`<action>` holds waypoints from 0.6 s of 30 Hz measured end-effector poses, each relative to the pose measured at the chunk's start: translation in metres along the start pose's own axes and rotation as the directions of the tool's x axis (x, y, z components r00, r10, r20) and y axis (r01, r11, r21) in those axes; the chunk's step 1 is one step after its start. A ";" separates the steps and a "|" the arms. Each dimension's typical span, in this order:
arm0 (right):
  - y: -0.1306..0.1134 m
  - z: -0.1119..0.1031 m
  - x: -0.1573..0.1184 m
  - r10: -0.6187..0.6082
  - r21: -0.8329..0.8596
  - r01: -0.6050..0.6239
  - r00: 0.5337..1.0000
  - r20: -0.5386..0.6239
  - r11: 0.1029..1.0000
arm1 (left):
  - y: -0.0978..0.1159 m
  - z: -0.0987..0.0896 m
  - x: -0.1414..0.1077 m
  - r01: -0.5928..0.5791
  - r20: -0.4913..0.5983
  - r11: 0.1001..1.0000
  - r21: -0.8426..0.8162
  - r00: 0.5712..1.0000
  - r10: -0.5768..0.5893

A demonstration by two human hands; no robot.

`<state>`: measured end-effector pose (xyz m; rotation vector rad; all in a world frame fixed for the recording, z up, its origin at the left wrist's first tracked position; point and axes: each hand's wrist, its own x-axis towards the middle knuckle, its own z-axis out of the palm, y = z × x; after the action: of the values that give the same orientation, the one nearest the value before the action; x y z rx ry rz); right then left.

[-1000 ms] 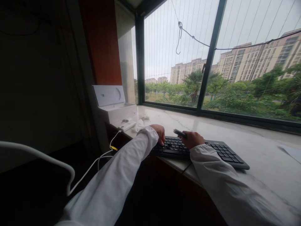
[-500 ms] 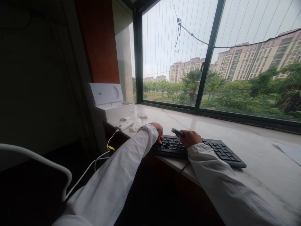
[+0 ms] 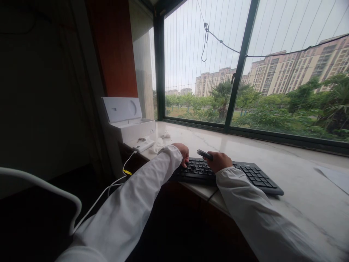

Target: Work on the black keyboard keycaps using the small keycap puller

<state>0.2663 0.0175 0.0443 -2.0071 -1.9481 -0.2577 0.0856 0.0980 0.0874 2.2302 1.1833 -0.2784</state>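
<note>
Hands unchanged since before: left hand rests curled on the black keyboard, right hand grips a small dark tool above it.

— Upper right of the frame: big window with dark frame, thin wires across, grey sky, pale tower blocks and green trees beyond.
— And below it?
— Pale marble sill running to the lower right, lit by daylight.
— Left side?
— Dark wall, then a red-brown panel by the window corner. Dim floor at lower left.
</note>
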 end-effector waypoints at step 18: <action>0.009 0.016 0.005 -0.044 -0.017 0.043 0.998 -0.041 0.999 | -0.014 0.036 -0.049 -0.092 -0.316 0.992 -0.086 0.947 0.061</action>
<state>0.2741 0.0279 0.0306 -1.9548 -1.9720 -0.3235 0.0489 0.0497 0.0743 2.2815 1.2356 0.1705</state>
